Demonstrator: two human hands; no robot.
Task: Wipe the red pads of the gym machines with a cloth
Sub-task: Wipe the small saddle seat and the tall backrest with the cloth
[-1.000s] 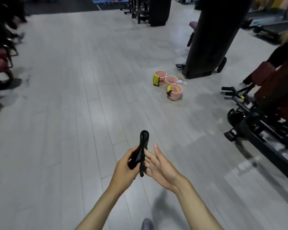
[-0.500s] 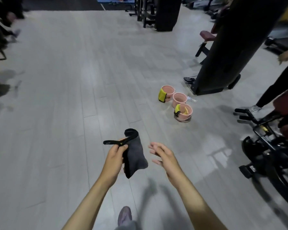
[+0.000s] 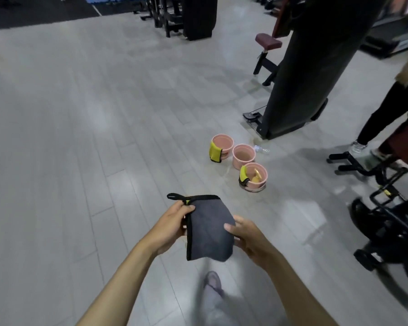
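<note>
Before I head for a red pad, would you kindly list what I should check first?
1. Cloth held: ok, the left hand grips the looped corner of the grey cloth, and the right hand pinches its opposite edge.
2. Cloth opened out: ok, it hangs flat.
3. Cloth damp: cannot tell.
4. Pad within reach: not ok, the red pad stands beyond the pink buckets.
5. Path free: not ok, the buckets and another person's legs are ahead on the right.
</note>
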